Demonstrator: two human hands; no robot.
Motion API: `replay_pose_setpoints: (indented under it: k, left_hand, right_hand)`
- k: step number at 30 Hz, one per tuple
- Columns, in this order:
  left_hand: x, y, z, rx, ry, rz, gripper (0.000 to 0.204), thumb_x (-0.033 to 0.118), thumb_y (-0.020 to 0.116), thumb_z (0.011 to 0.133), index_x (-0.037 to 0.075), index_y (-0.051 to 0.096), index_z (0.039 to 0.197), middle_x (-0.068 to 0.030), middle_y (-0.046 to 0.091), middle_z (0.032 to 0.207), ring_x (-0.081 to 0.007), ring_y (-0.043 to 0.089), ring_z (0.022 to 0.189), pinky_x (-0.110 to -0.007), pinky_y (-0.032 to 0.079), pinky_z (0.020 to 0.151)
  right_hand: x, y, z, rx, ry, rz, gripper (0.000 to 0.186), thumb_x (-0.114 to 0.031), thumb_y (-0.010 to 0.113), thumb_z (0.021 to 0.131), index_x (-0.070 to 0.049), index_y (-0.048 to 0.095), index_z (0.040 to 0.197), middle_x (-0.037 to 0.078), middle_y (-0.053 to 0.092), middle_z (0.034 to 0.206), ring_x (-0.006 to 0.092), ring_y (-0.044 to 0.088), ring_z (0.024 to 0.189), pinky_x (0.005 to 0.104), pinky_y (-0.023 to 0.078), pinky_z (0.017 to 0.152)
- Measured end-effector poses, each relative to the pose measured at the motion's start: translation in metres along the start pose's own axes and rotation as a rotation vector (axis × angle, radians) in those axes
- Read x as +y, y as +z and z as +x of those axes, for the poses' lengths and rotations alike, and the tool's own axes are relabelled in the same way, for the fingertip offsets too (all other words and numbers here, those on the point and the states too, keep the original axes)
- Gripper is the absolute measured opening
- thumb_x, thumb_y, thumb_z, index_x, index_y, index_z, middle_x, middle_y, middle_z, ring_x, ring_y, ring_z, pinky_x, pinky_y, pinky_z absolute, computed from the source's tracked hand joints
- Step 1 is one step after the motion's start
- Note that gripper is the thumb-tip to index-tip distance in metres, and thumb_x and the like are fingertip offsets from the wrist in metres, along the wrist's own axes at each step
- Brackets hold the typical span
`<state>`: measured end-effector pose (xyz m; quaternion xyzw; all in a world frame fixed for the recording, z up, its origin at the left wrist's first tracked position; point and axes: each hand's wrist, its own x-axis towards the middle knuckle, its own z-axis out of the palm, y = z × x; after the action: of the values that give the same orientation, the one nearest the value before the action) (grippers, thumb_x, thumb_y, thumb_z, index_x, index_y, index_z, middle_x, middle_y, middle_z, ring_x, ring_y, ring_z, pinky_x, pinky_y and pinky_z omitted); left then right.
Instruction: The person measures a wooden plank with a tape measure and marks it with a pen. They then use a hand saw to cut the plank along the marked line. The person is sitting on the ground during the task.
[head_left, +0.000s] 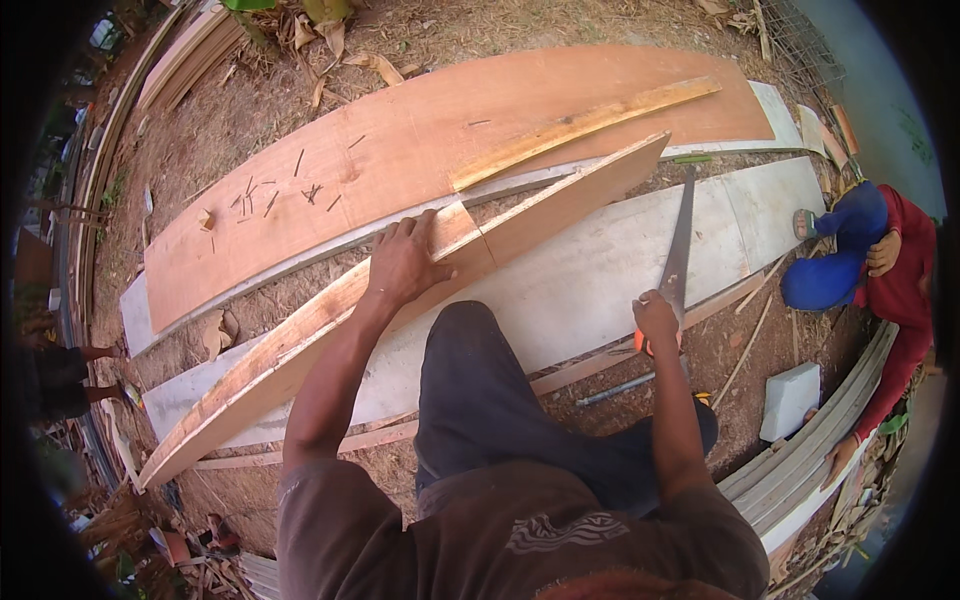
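Observation:
My left hand [408, 258] grips a long wooden board [570, 205] tilted up on its edge, its fingers over the upper edge. A dark line crosses the board just right of that hand, and a batten runs along its left part. In my right hand [656, 318] is a handsaw [679, 240], its orange handle partly hidden by the fingers. The blade points away from me, to the right of the board and apart from it. Under the saw lies a pale grey-white panel [600, 300]; my bent knee is beside the board.
Beyond the board lies a plywood sheet [400, 140] bearing a wooden strip [590, 130] and small dark pieces. A metal bar [615, 389] and white block [791, 402] rest on the right. A person in red sleeves [905, 270] crouches by stacked planks [815, 440]; another person's legs [98, 370] show left.

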<state>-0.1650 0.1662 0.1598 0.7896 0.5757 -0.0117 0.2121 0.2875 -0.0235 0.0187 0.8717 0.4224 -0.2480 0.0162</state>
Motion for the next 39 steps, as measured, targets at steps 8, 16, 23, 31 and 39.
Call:
replay_pose_setpoints:
  k: [8, 16, 23, 31, 39]
  left_hand:
    - [-0.016, -0.119, -0.019, 0.384, -0.02, 0.076, 0.096, 0.023, 0.095, 0.058, 0.009, 0.051, 0.143, -0.0138, 0.064, 0.112, -0.0336, 0.06, 0.109, -0.046, 0.047, 0.096]
    - [-0.027, -0.136, -0.002, 0.315, -0.064, 0.012, 0.103, 0.032, 0.097, 0.055, 0.007, 0.051, 0.144, -0.0122, 0.064, 0.112, -0.0315, 0.061, 0.109, -0.046, 0.046, 0.097]
    - [-0.028, -0.135, -0.002, 0.364, -0.013, -0.013, 0.102, 0.029, 0.097, 0.054, 0.006, 0.052, 0.143, -0.0133, 0.064, 0.112, -0.0321, 0.06, 0.11, -0.046, 0.045, 0.099]
    - [-0.014, -0.135, -0.008, 0.36, -0.027, -0.01, 0.099, 0.031, 0.096, 0.057, 0.006, 0.052, 0.142, -0.0149, 0.065, 0.113, -0.0338, 0.06, 0.111, -0.046, 0.044, 0.099]
    - [0.003, -0.124, -0.005, 0.342, -0.039, 0.019, 0.1, 0.041, 0.094, 0.06, 0.008, 0.052, 0.143, -0.0159, 0.065, 0.12, -0.0331, 0.059, 0.118, -0.046, 0.045, 0.102]
  right_hand:
    - [-0.241, 0.043, 0.134, -0.059, -0.192, 0.617, 0.082, -0.046, 0.072, 0.089, -0.002, 0.034, 0.148, 0.02, 0.068, 0.105, 0.0356, 0.069, 0.102, 0.0438, 0.055, 0.084]
    - [-0.391, 0.045, 0.196, 0.175, 0.269, 0.545, 0.118, -0.039, 0.075, 0.085, 0.01, -0.007, 0.154, 0.027, 0.039, 0.136, 0.0349, 0.059, 0.12, 0.0492, 0.055, 0.094]
    - [-0.339, 0.038, 0.158, 0.374, 0.258, 1.326, 0.1, -0.024, 0.076, 0.084, -0.004, 0.013, 0.159, 0.027, 0.045, 0.141, 0.0379, 0.052, 0.127, 0.0434, 0.049, 0.103]
    - [-0.173, 0.04, 0.036, 0.29, -0.086, 1.262, 0.081, -0.011, 0.07, 0.087, 0.005, 0.027, 0.154, 0.021, 0.05, 0.142, 0.0321, 0.053, 0.127, 0.0396, 0.042, 0.109]
    - [-0.162, 0.066, -0.062, -0.077, -0.605, 1.141, 0.081, -0.011, 0.076, 0.078, 0.002, 0.041, 0.15, 0.015, 0.054, 0.13, 0.0288, 0.053, 0.125, 0.0366, 0.04, 0.109]
